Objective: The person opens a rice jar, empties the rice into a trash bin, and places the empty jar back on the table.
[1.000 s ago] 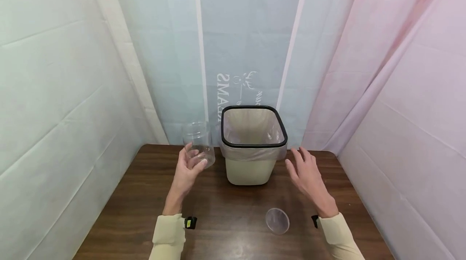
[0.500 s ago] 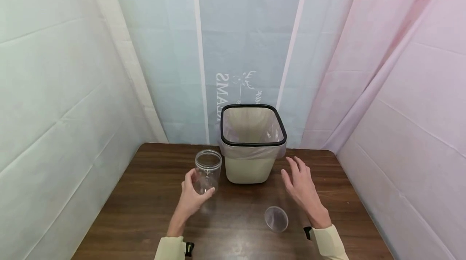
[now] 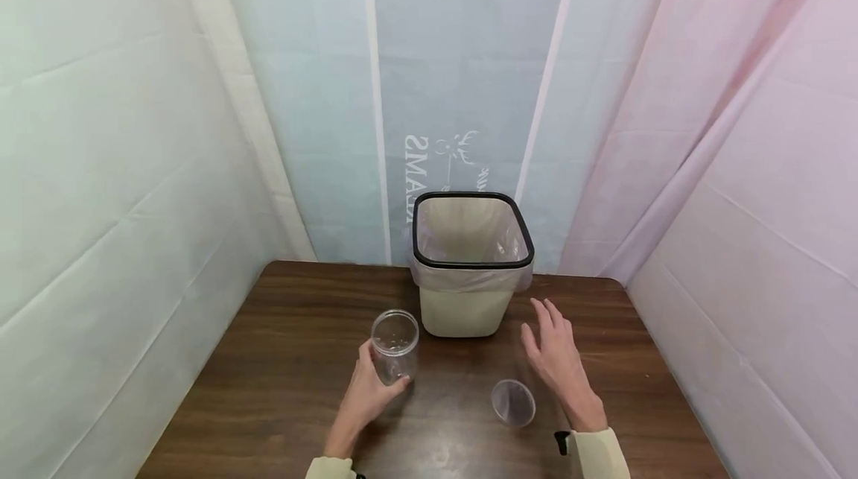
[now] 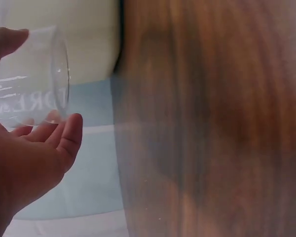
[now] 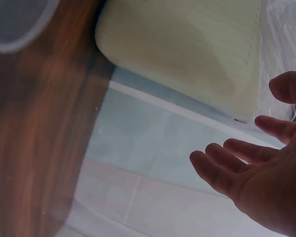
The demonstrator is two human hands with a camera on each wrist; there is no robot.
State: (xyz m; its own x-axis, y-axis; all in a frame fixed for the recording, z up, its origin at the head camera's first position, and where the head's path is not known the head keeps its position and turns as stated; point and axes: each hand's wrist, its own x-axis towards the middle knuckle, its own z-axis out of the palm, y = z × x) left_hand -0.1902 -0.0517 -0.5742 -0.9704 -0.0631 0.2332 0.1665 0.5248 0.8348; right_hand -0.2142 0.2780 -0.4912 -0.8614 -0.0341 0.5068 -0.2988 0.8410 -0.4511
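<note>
My left hand [image 3: 367,391] grips a clear, lidless plastic jar [image 3: 395,345] from its left side, thumb across the near face. The jar is upright and looks empty; in the left wrist view a gap shows between the jar [image 4: 32,74] and the wooden surface. A clear round lid [image 3: 513,403] lies on the table, right of the jar. To the right of the bin, my right hand [image 3: 558,360] hovers with fingers loosely extended and holds nothing. In the right wrist view the right hand [image 5: 266,168] is apart from the bin, and part of the lid [image 5: 19,22] shows.
A cream bin [image 3: 464,313] with a black rim and a translucent liner [image 3: 469,279] stands at the back middle of the dark wooden table [image 3: 281,360]. Pale cloth curtains [image 3: 462,54] enclose the back and both sides.
My left hand has brought the jar down and toward me from beside the bin's rim, slightly rightward. The right hand has drawn back a little toward me. The lid stays put.
</note>
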